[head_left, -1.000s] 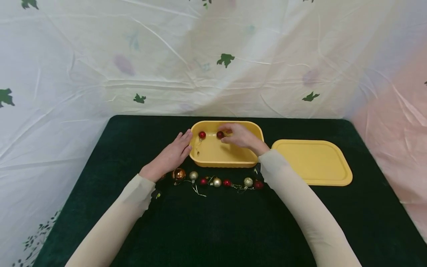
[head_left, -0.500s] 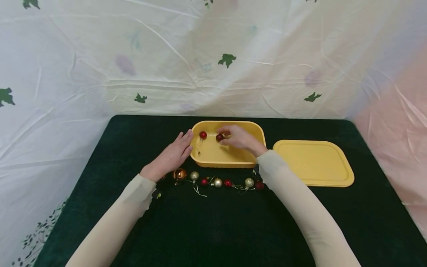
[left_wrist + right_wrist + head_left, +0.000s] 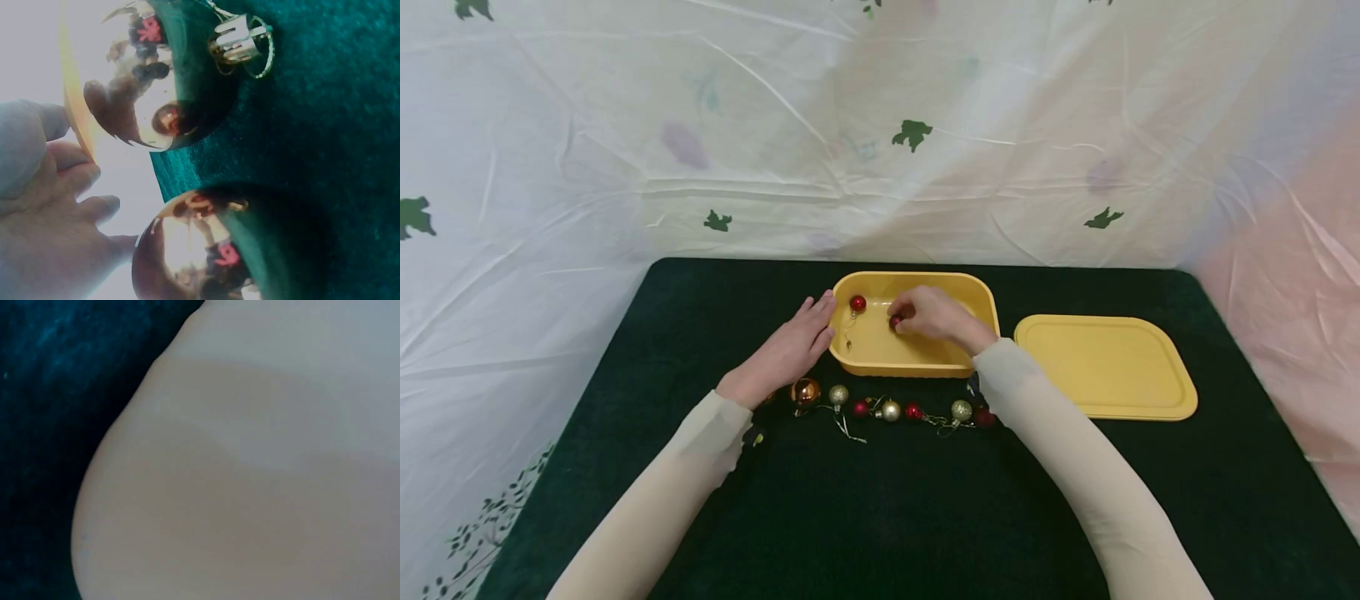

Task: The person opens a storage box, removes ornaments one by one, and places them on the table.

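Note:
Inside the yellow container (image 3: 910, 357), my right hand (image 3: 934, 317) pinches a small dark red bauble (image 3: 895, 322) low over the floor. A brighter red bauble (image 3: 857, 303) with a gold string lies at the container's left end. My left hand (image 3: 786, 346) rests its straight fingers against the container's left wall. The left wrist view shows that hand at the container's edge, with a large shiny copper bauble (image 3: 200, 94) close to the camera. A pale, blurred surface fills most of the right wrist view, so the right fingers are hidden there.
A row of baubles lies in front of the container: copper (image 3: 806, 392), glittery gold (image 3: 838, 395), red (image 3: 913, 411) and others. The yellow lid (image 3: 1105, 367) lies flat to the right. Dark green cloth (image 3: 880, 508) covers the table; a patterned curtain (image 3: 820, 125) hangs behind.
My right hand has shifted slightly toward me and lower inside the container, bringing the dark red bauble along. My left hand has stayed against the container's wall.

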Demonstrator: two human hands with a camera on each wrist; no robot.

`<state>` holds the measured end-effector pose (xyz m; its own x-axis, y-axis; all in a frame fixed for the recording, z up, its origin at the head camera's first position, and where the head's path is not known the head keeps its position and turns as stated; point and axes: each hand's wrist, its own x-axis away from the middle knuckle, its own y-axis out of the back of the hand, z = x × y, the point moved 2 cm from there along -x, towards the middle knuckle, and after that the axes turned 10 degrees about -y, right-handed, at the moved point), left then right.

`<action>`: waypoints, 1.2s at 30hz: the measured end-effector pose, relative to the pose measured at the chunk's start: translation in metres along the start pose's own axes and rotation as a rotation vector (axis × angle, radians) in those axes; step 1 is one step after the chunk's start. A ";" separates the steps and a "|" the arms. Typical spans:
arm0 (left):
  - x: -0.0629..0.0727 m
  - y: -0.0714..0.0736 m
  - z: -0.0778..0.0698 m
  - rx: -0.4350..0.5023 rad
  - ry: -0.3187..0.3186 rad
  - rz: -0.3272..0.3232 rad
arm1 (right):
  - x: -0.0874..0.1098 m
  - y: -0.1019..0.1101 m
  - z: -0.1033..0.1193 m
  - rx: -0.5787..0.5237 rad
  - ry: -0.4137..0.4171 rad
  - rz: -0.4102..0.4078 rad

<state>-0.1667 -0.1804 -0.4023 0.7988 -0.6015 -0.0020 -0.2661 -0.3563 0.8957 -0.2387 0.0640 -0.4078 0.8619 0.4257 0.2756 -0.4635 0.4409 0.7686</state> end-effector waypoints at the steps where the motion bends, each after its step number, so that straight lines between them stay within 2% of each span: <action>1: 0.000 0.000 0.000 0.001 -0.001 0.000 | 0.000 0.000 0.000 -0.003 -0.002 0.004; 10: 0.000 0.002 0.002 -0.004 -0.019 -0.007 | 0.009 0.009 0.007 -0.058 -0.015 -0.036; 15: 0.001 0.004 0.003 0.003 -0.034 -0.011 | 0.020 0.016 0.009 -0.108 0.018 -0.083; 21: 0.002 0.006 0.003 0.009 -0.023 -0.006 | 0.033 0.020 0.011 -0.183 0.045 -0.112; 24: 0.002 0.005 0.004 0.010 -0.026 -0.004 | 0.042 0.024 0.014 -0.230 0.058 -0.118; 29: 0.003 0.005 0.005 0.009 -0.023 -0.002 | 0.059 0.030 0.018 -0.249 0.075 -0.163; 36: 0.005 0.007 0.003 0.026 -0.005 0.002 | 0.083 0.033 0.024 -0.305 0.137 -0.228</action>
<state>-0.1663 -0.1883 -0.3975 0.7957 -0.6057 -0.0024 -0.2816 -0.3734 0.8839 -0.1779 0.0949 -0.3460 0.9238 0.3822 0.0226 -0.3211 0.7414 0.5893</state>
